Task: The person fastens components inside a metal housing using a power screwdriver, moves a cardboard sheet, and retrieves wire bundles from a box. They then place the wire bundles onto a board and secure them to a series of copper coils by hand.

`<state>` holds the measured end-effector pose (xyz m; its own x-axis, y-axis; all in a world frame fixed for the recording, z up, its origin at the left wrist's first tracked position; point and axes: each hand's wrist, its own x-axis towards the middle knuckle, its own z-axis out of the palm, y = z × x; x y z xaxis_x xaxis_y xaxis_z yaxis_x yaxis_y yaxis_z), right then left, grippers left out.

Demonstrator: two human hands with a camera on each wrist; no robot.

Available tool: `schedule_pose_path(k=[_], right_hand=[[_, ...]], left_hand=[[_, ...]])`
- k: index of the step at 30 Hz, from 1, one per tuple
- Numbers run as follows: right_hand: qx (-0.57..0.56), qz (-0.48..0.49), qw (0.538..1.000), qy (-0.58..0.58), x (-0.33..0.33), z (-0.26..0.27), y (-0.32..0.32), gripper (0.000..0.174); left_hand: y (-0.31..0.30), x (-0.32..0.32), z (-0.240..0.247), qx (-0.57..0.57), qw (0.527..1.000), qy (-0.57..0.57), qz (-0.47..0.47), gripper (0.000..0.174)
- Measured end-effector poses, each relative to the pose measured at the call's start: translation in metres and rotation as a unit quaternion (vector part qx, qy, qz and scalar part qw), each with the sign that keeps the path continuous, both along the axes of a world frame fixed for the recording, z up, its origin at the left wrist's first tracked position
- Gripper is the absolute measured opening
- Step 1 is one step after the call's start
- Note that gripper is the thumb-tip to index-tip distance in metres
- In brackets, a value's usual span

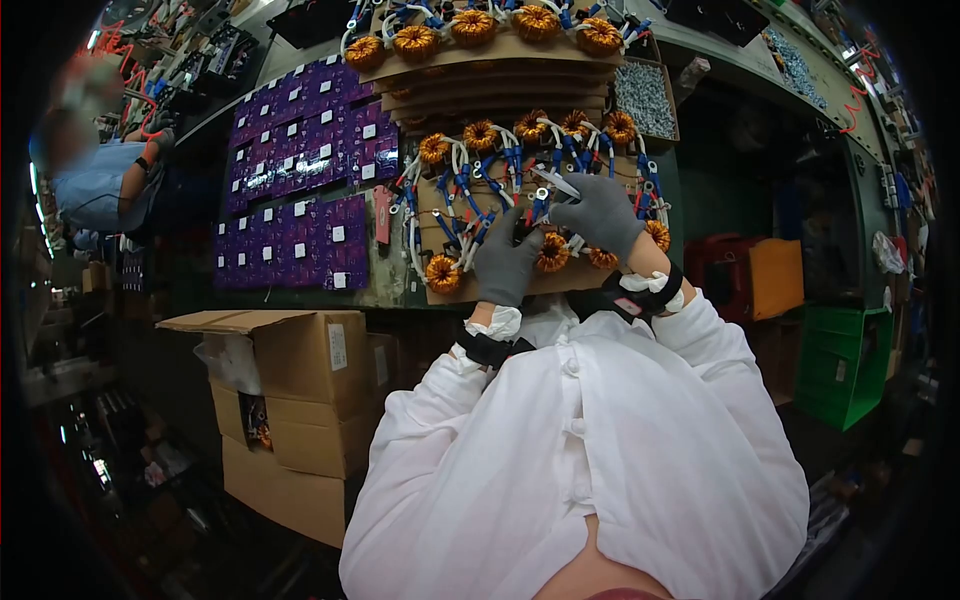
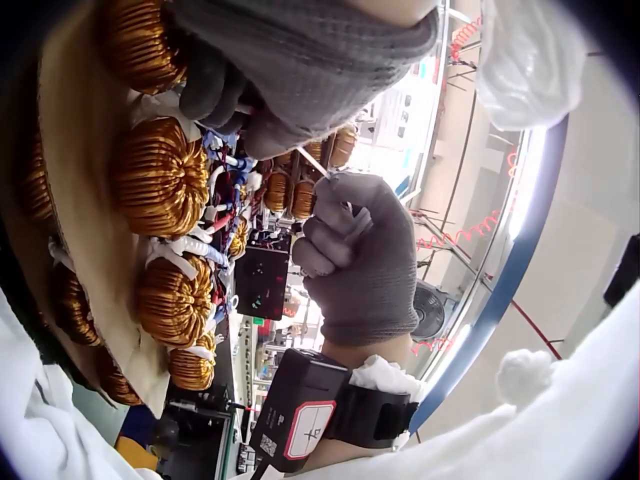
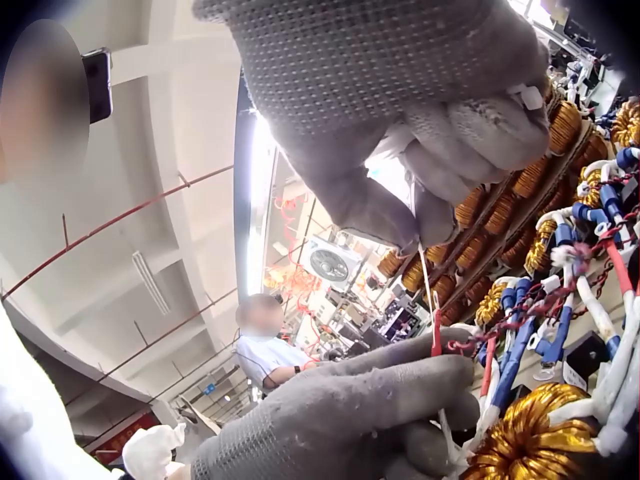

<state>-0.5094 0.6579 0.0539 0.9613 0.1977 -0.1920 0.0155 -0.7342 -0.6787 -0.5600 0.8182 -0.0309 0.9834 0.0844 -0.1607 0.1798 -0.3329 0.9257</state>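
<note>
A cardboard tray (image 1: 575, 280) holds several copper-wound ring coils (image 1: 443, 272) with white, blue and red leads. Both hands wear grey gloves. My left hand (image 1: 505, 265) lies on the tray's near side, fingers curled round a coil (image 3: 530, 440) and its leads (image 3: 500, 350). My right hand (image 1: 600, 215) is just beyond it, pinching a thin white strip (image 3: 425, 270) that looks like a cable tie. The strip runs down to the left hand's fingers (image 3: 350, 410). In the left wrist view, the right hand (image 2: 360, 260) holds the strip upright beside the coils (image 2: 160, 175).
More trays of coils (image 1: 490, 60) are stacked behind. Purple boards (image 1: 300, 200) cover the bench to the left. Cardboard boxes (image 1: 290, 400) stand at my left side, a green crate (image 1: 840, 370) and an orange bin (image 1: 775, 275) at my right. Another person (image 1: 100, 170) works far left.
</note>
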Motion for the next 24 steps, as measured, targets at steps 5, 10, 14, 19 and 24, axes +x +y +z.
schedule_pose_path(k=[5,10,14,19,24], right_hand=[[0.033,-0.007,0.998,0.045,0.004,-0.003,0.004,0.032],[0.064,0.0,0.998,0.023,0.009,-0.009,0.004,0.035],[0.136,-0.01,0.984,0.112,0.017,-0.012,-0.001,0.035],[0.051,0.066,0.995,0.061,0.007,-0.019,0.017,0.029],[-0.015,0.074,0.997,0.002,0.001,-0.022,0.018,0.029]], left_hand=[[0.0,-0.001,-0.002,0.003,1.0,-0.005,0.012,0.043],[0.001,-0.001,0.004,-0.028,1.0,-0.004,0.007,0.044],[0.001,0.0,0.003,-0.047,0.999,0.0,0.014,0.044],[0.002,0.001,0.012,0.011,1.0,-0.013,-0.002,0.043],[0.015,0.006,0.005,0.116,0.988,-0.095,-0.025,0.034]])
